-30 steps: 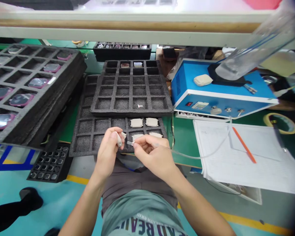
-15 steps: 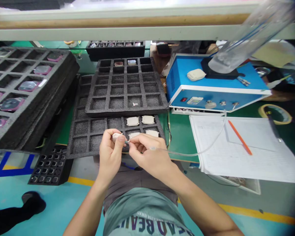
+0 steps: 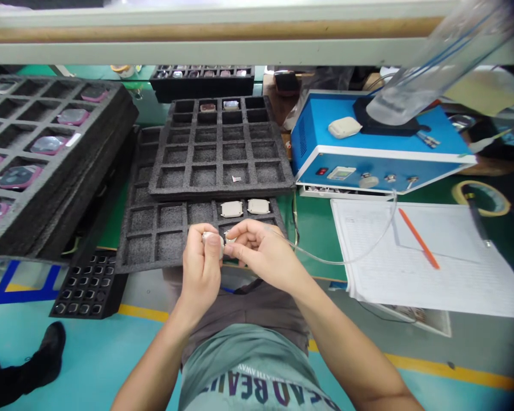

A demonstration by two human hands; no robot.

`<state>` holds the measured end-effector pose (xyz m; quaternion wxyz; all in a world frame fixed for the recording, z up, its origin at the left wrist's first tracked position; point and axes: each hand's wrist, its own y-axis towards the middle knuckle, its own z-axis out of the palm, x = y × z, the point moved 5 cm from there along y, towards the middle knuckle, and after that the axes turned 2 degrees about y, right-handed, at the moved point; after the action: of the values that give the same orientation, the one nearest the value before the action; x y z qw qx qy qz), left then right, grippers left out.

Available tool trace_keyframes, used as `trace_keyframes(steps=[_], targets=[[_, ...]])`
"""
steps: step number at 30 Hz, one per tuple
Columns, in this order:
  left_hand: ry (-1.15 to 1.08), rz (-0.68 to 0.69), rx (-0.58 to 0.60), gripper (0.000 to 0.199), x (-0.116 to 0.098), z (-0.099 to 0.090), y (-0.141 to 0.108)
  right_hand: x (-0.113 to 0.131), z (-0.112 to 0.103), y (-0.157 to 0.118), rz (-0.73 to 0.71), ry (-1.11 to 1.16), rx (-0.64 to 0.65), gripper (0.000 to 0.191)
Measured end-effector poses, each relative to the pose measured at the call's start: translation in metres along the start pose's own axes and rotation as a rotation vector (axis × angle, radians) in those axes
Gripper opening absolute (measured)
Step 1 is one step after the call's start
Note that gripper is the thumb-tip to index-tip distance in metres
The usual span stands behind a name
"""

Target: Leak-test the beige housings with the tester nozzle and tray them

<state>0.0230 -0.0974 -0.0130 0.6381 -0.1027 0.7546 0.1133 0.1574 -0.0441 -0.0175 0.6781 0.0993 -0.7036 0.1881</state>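
In the head view, my left hand (image 3: 201,271) is closed around a small cream-coloured case (image 3: 221,246), thumb on top and fingers curled behind it. My right hand (image 3: 268,254) is closed in a pinch, its thumb and fingertips right at the case's edge. A clear thin tube (image 3: 321,260) runs into the right hand; whatever tip it ends in is hidden by the fingers. Both hands are over the near edge of a dark foam tray (image 3: 170,269). Two cream cases, one left (image 3: 232,209) and one right (image 3: 258,206), lie in its cells just beyond my fingers.
A second foam tray (image 3: 180,192) overlaps the first and holds a few small parts. Stacked trays (image 3: 103,154) with pink-rimmed pieces stand at left. The blue machine (image 3: 368,151) feeds the tube. Papers (image 3: 377,274) carry an orange stick (image 3: 418,238). A person's shoe (image 3: 53,345) shows on the floor.
Both hands have come closer together. My left hand has shifted slightly right with the case, and the right hand has turned, hiding the tube's tip. The other person's foot has moved.
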Motion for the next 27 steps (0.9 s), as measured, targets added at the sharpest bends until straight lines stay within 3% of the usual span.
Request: trace_keyframes(steps=[4, 8, 11, 13, 15, 18, 19, 23, 24, 27], targets=[[-0.217, -0.065, 0.074, 0.031, 0.003, 0.004, 0.000, -0.007, 0.002, -0.004, 0.110, 0.199, 0.072, 0.037], [-0.380, -0.100, 0.106, 0.032, 0.006, 0.005, 0.003, -0.029, 0.006, -0.031, 0.195, 0.637, 0.201, 0.067], [-0.380, -0.087, 0.130, 0.023, 0.008, 0.007, 0.004, -0.040, -0.009, -0.046, 0.127, 0.957, 0.008, 0.071], [-0.346, -0.078, 0.145, 0.021, 0.010, 0.010, 0.003, -0.042, -0.019, -0.050, 0.091, 1.044, -0.143, 0.053], [-0.346, -0.073, 0.145, 0.020, 0.011, 0.012, 0.004, -0.041, -0.020, -0.052, 0.148, 1.023, -0.146, 0.036], [-0.401, -0.054, 0.111, 0.024, 0.011, 0.009, 0.007, -0.047, -0.018, -0.065, 0.346, 0.887, -0.061, 0.039], [-0.419, -0.048, 0.096, 0.025, 0.011, 0.007, 0.009, -0.052, -0.024, -0.072, 0.366, 0.844, -0.130, 0.037], [-0.482, -0.044, 0.074, 0.025, 0.011, 0.001, 0.017, -0.066, -0.076, -0.103, 0.182, 0.796, -0.739, 0.040], [-0.493, -0.044, 0.074, 0.025, 0.011, 0.001, 0.019, -0.067, -0.085, -0.105, 0.173, 0.815, -0.791, 0.044], [-0.512, -0.040, 0.075, 0.026, 0.011, 0.003, 0.022, -0.059, -0.095, -0.089, 0.215, 0.899, -0.641, 0.044]])
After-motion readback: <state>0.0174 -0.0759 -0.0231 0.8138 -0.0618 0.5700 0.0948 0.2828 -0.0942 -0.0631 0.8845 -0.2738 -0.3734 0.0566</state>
